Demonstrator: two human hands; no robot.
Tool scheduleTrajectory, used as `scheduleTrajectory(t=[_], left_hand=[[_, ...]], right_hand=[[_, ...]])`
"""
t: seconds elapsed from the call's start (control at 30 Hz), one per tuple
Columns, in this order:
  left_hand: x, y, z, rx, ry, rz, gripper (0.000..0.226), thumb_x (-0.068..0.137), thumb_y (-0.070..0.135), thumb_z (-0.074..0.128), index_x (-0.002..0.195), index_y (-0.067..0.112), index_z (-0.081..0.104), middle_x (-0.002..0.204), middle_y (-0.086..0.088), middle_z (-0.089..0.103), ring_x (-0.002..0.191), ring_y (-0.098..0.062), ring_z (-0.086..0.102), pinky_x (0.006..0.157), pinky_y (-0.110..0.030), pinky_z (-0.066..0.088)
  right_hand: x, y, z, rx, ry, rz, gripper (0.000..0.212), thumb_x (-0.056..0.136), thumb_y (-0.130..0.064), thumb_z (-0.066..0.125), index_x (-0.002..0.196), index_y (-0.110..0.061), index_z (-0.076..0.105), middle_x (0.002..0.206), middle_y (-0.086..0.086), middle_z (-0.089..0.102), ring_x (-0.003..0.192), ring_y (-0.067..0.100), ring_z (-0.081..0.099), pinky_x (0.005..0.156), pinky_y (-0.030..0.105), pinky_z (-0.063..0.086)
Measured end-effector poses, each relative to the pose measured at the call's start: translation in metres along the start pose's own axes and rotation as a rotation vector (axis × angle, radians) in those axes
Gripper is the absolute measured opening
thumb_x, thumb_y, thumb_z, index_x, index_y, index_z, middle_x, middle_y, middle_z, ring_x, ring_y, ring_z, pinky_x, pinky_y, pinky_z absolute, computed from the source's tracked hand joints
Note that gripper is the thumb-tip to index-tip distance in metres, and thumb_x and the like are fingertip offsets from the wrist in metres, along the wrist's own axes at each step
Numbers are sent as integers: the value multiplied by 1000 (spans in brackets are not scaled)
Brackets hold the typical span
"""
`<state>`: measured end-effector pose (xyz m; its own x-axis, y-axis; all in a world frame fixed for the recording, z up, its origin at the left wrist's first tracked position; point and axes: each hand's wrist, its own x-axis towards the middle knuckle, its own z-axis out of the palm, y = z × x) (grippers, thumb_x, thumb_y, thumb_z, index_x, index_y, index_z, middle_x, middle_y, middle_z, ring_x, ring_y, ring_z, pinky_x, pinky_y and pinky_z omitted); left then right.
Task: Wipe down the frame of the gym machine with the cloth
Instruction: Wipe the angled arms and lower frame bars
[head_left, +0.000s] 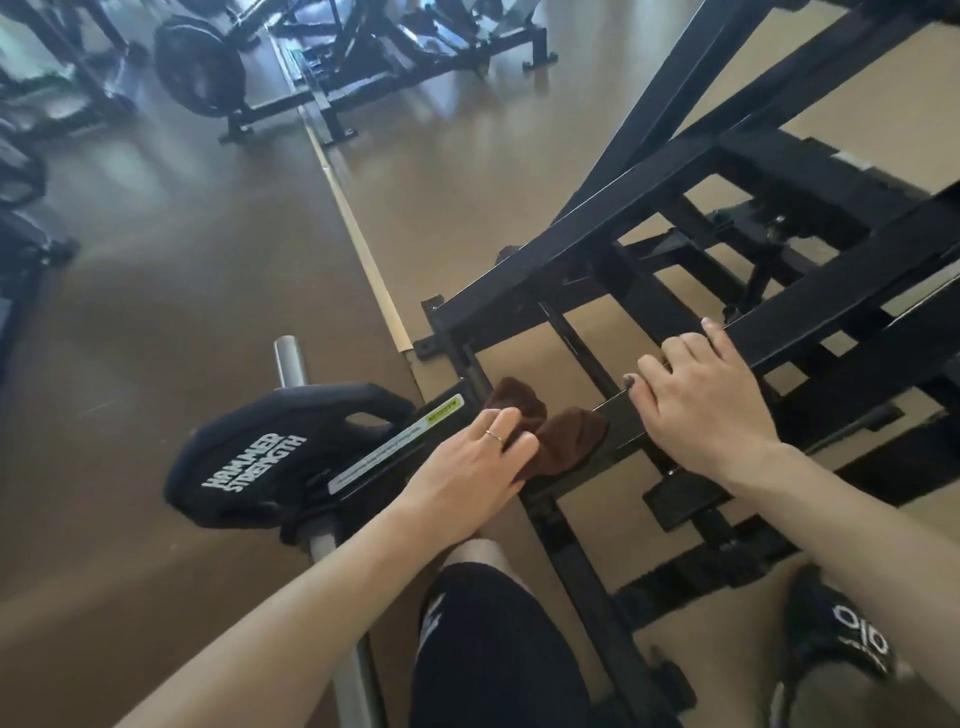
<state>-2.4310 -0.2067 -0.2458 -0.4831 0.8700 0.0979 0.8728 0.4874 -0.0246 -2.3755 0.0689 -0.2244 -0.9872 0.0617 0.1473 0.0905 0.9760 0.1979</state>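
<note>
Knee: bent, in dark shorts (488, 649), nearest the camera, beside the machine's base.
Left hand (467, 462): fingers pinch and press a brown cloth (566, 441) onto a low black bar of the frame (613, 234), likely mid-wipe.
Right hand (701, 400): fingers wrap loosely over a sloping bar just beside the cloth, probably for balance.
Weight plate (270, 452): black, lettered, just left of the cloth, blocking strokes that way.
Open room: bare floor (182, 270) left of the plate; bar continues rightward, clear past the right hand.
</note>
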Motion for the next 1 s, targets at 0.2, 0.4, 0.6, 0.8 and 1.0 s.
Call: scheduleTrajectory(t=[0.2,0.4,0.6,0.8,1.0], left_hand=[[-25,-10,2,45,0,61,43,93,36,72,127,22,51,132,-6,53,119,-23,55,100,-34,52],[-50,-73,-24,-10,132,-476,27,97,26,66,119,13,56,117,-10,51,101,-26,61,89,-38,55],[4,-34,7,-528,130,-664,27,104,33,54,126,18,48,135,-5,40,122,-28,48,103,-46,51],[-6,-44,17,-325,126,-636,32,104,32,54,132,19,48,141,-5,47,126,-25,52,99,-42,56],[-6,-61,-13,-193,-184,-794,23,107,35,43,121,18,47,118,-4,52,102,-25,60,79,-44,59]], right_hand=[[0,-3,-1,-11,-10,18,59,108,-40,16,99,-17,69,107,10,69,114,30,58,124,48,16],[2,-9,-4,-12,-9,53,55,108,-38,18,98,-18,69,105,9,68,112,29,58,125,48,16],[1,-9,-1,-1,25,61,59,104,-42,20,98,-15,73,103,11,70,109,31,60,123,49,20],[2,-7,5,10,66,39,57,104,-42,21,94,-17,72,101,10,69,105,28,61,124,48,17],[4,-4,-8,66,-150,41,51,107,-44,22,108,-21,67,121,9,66,124,28,54,127,53,10]])
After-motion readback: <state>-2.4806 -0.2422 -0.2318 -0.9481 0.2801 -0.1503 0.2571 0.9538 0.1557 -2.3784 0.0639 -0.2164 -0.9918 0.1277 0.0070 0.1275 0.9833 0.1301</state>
